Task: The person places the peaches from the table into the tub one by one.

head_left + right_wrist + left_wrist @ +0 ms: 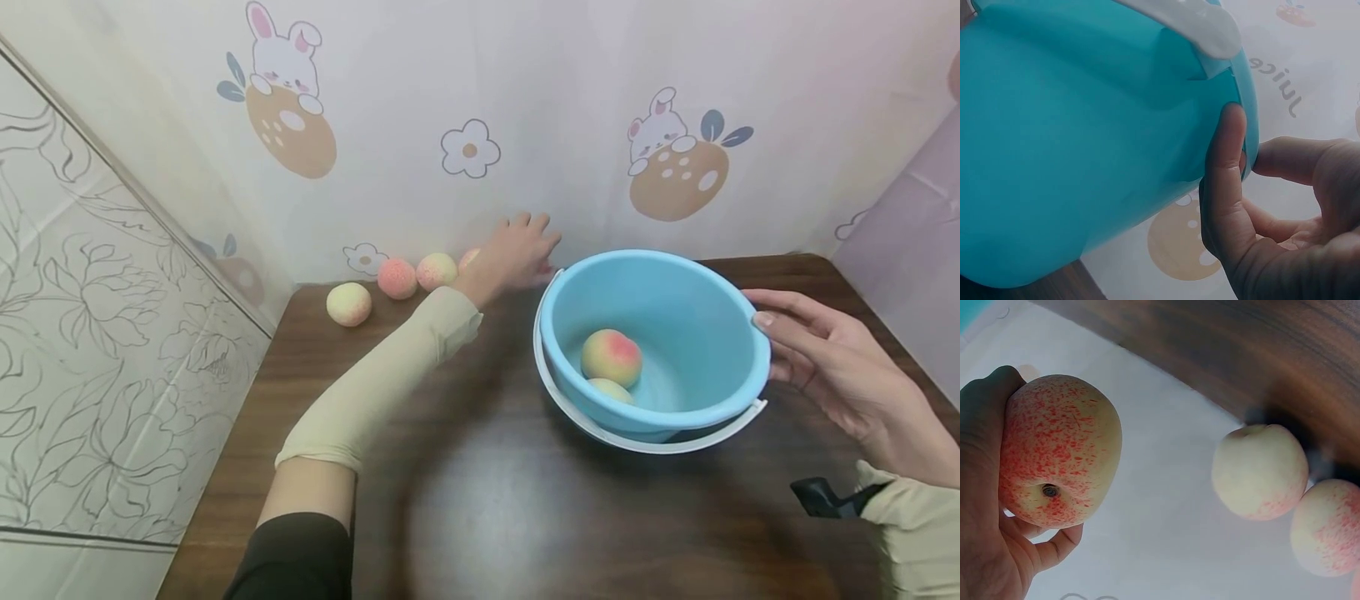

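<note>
My left hand (517, 250) grips a red-speckled peach (1060, 450), its fingers and thumb curled round it in the left wrist view. In the head view the back of that hand mostly hides the fruit. My right hand (847, 367) pinches the rim of a light blue bucket (690, 333), thumb on the rim and fingers against the outer wall (1085, 137). Inside the bucket lie a yellow-red peach (611, 358) and a paler peach (611, 389), the latter partly hidden by the near rim.
Along the back edge of the brown wooden table (465, 450) sit several peaches, among them a pale one (348, 304) and a pink one (397, 277). The bucket's white handle (637, 446) hangs down in front. A printed curtain (555, 125) rises behind the table.
</note>
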Tool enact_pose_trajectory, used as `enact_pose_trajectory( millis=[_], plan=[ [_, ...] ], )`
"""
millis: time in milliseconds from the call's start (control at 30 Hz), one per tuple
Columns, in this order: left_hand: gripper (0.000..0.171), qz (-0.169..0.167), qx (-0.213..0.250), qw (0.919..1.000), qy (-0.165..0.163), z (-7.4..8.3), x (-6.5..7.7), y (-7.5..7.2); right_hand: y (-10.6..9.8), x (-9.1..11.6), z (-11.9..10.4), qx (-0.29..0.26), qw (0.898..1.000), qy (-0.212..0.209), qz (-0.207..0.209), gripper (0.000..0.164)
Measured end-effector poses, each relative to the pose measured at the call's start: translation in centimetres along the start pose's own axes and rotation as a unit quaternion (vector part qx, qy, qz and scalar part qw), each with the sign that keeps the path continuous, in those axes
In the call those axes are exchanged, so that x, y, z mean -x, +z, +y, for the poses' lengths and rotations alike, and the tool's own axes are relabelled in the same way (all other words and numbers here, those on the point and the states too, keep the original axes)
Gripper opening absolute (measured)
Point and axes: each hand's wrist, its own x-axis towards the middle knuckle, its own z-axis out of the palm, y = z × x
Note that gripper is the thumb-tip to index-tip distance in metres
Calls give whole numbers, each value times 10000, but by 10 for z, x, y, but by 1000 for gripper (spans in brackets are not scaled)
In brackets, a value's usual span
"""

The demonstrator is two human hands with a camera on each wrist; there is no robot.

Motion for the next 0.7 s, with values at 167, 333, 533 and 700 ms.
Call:
enact_pose_trajectory(
  millis=[167, 333, 533, 700],
  plan=[
    [41, 54, -105, 9999, 94, -2, 4, -11, 0, 0, 0, -58, 10000, -39, -55, 43],
    [39, 179, -250, 9994, 167, -3, 7, -27, -1, 2, 2, -65, 10000, -43, 17, 43],
    [34, 510, -245, 9981, 258, -3, 10, -44, -2, 2, 1, -182, 9998, -73, 31, 43],
    [32, 615, -238, 9974, 274, -2, 15, -52, -1, -1, 0, -134, 9999, -89, -59, 44]
  ],
)
